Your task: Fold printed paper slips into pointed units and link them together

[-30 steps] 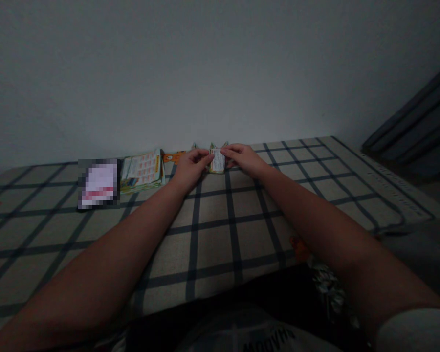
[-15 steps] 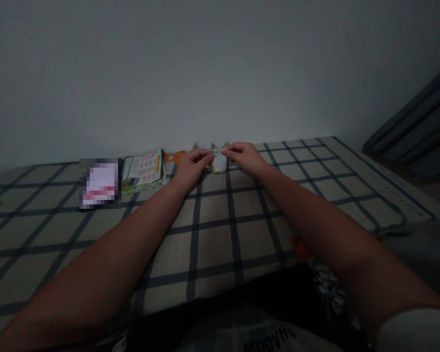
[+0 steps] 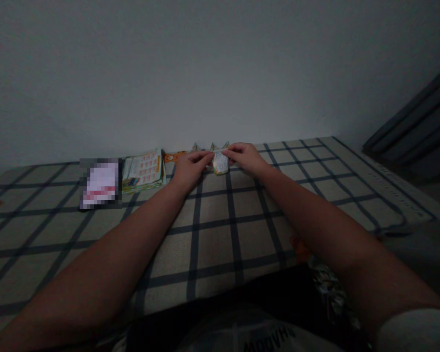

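A small folded piece of printed paper (image 3: 220, 163) is held up between my two hands near the far edge of the checked cloth. My left hand (image 3: 191, 167) pinches its upper left side with thumb and fingers. At the upper right side, my right hand (image 3: 245, 157) grips it the same way. Just behind the paper, several small pointed folded-paper shapes (image 3: 213, 146) stick up; their lower parts are hidden by my hands and the paper.
Left of my hands lies a stack of colourful printed sheets (image 3: 143, 168), with a pixelated pinkish-white object (image 3: 100, 183) beside it. A checked cloth (image 3: 212, 244) covers the surface, which meets a plain wall (image 3: 220, 73). Dark striped fabric (image 3: 418, 122) hangs at the right.
The lower end of the folded paper has shifted slightly to the right and down. Both hands keep nearly the same place and grip.
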Available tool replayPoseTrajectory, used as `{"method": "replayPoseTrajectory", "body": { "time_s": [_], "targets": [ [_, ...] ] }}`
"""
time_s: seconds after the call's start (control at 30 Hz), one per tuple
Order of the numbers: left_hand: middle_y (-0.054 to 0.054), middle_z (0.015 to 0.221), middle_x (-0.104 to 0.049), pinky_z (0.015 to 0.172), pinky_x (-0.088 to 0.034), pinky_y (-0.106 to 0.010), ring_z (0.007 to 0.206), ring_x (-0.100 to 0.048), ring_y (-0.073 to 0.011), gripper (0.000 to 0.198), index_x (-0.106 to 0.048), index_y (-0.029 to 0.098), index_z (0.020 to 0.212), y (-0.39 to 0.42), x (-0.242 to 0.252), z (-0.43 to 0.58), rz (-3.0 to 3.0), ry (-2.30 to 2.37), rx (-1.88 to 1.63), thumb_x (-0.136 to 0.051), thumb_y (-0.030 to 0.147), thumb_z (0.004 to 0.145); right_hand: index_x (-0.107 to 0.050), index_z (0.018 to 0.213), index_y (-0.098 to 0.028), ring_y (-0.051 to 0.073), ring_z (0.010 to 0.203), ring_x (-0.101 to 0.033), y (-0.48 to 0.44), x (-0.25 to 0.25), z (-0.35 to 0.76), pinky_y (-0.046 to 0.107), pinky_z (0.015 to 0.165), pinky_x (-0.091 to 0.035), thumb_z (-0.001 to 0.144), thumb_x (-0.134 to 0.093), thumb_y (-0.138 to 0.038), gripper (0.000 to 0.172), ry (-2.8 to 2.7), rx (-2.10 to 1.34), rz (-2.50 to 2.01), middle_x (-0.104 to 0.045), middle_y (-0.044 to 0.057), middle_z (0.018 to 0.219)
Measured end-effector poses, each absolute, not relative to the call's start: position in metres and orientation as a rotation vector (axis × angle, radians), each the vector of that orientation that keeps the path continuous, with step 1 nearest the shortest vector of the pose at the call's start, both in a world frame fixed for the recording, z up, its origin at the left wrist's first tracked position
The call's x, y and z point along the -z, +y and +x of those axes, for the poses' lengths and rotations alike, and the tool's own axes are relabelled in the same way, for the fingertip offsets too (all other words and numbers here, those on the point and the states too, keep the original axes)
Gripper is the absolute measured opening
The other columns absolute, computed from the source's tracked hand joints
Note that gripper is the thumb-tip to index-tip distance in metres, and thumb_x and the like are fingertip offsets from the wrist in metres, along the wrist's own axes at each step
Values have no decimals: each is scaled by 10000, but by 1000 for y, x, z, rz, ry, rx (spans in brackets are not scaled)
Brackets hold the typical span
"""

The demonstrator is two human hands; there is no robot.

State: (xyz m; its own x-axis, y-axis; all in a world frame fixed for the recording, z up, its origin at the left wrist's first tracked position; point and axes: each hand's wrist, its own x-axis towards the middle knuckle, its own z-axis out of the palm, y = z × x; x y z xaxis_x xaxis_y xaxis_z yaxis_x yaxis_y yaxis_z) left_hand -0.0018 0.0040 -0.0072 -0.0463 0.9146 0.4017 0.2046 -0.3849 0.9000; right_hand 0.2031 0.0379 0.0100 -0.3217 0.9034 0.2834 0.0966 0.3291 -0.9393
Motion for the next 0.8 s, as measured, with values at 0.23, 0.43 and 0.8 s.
{"method": "replayPoseTrajectory", "body": {
  "time_s": [0.23,0.43,0.8],
  "targets": [
    [-72,890,-829,786,-586,-326,838,-739,-223,404,-875,194,988,4,7,-3,1639,1216,-1459,-830,540,784,-704,793,-163,138,709,-594,34,-14,204,273,700,-514,875,-775,-341,208,-1694,-1072,-954,-670,16,756],
    [-77,888,-829,779,-582,-331,807,-728,-214,393,-878,195,980,5,8,-3,1678,1212,-1452,-817,539,801,-668,781,-179,144,710,-599,39,-11,204,282,700,-519,873,-785,-371,243,-1713,-1070,-944,-655,12,751],
    [-69,856,-822,740,-581,-323,764,-713,-204,390,-873,188,964,1,3,-2,1694,1235,-1437,-808,531,789,-606,752,-194,136,700,-601,38,-12,204,266,676,-510,876,-801,-315,261,-1700,-1074,-943,-638,-4,721]
  ]
}}
